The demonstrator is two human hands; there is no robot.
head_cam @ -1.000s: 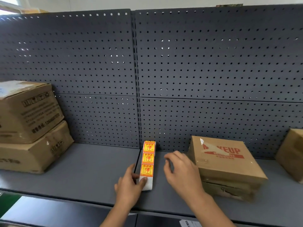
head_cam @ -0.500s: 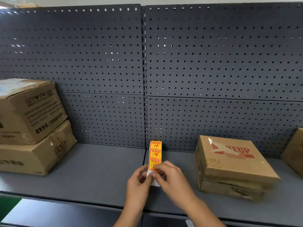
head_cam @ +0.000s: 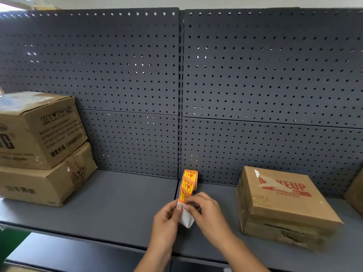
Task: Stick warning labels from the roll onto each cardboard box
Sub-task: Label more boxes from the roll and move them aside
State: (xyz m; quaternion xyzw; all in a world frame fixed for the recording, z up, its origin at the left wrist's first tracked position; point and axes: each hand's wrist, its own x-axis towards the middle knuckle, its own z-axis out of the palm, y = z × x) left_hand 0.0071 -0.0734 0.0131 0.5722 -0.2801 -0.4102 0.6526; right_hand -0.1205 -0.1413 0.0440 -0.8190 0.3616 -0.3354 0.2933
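Pinching the label strip [head_cam: 187, 190] with left hand [head_cam: 167, 222] and right hand [head_cam: 206, 213], strip running lengthwise toward pegboard [head_cam: 255, 85].

- The grey metal shelf [head_cam: 121, 209] runs the full width of the view, with a dark perforated back panel [head_cam: 255, 79] rising behind it.
- At the left, two cardboard boxes are stacked: the lower box [head_cam: 45, 185] lies flat on the shelf, and the upper box [head_cam: 39, 130] sits on top of it.
- Near the middle, by the back panel, stands the label roll [head_cam: 190, 180].
- To the right lies a flat box printed in red [head_cam: 282, 201].
- Another box [head_cam: 356, 193] is cut off at the right edge.
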